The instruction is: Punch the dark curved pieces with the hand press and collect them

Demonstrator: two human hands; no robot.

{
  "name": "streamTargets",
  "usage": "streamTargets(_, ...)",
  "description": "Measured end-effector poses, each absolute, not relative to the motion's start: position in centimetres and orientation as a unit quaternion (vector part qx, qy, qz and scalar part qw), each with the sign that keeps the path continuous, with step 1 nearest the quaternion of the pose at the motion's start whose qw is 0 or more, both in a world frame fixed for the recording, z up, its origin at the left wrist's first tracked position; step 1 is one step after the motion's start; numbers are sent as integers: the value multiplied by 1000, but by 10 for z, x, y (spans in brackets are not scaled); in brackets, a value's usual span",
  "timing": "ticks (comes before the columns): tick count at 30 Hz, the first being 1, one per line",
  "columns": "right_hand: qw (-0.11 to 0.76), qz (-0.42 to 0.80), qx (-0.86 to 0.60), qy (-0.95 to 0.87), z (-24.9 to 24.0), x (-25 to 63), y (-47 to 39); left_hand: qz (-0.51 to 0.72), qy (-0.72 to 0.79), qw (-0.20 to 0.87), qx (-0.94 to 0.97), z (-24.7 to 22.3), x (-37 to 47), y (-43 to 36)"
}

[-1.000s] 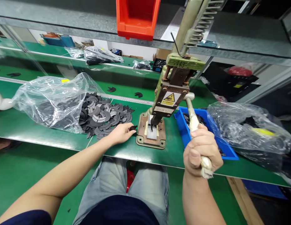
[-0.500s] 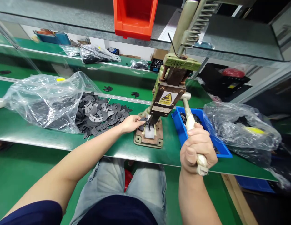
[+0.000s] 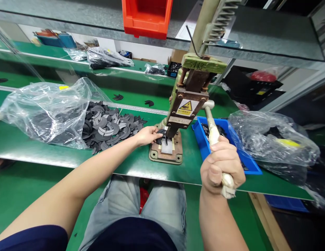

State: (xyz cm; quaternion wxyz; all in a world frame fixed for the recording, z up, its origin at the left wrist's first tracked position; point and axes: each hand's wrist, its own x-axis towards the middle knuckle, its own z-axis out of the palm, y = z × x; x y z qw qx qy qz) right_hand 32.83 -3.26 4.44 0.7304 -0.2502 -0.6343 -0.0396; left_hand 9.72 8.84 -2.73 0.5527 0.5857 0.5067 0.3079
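Note:
My left hand (image 3: pixel 148 135) is closed, pinching a dark curved piece (image 3: pixel 159 138) at the base of a hand press (image 3: pixel 187 106). The piece lies under the press's ram, beside a pale plate (image 3: pixel 167 147); its far end is hidden. Wrapped in pale tape, the press lever (image 3: pixel 213 134) is gripped by my right hand (image 3: pixel 222 167), fingers curled round it. To the left of the press, a heap of dark curved pieces (image 3: pixel 110 127) spills from a clear plastic bag (image 3: pixel 47 115).
Right of the press stands a blue bin (image 3: pixel 200 139) with dark parts, and past it another plastic bag (image 3: pixel 277 136). A red bin (image 3: pixel 148 29) juts from the shelf (image 3: pixel 73 24) above. Loose curved pieces (image 3: pixel 149 103) lie on the green surface behind.
The curved piece in my left hand has turned slightly and sits a little further under the ram. My right hand stays on the lever. The whole view has shifted slightly.

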Motion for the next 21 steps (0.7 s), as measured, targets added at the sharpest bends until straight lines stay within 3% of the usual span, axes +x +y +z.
streamTargets(21,734,-26,-245,-633,48,325,-36,155,554,616,538,-10,100,104)
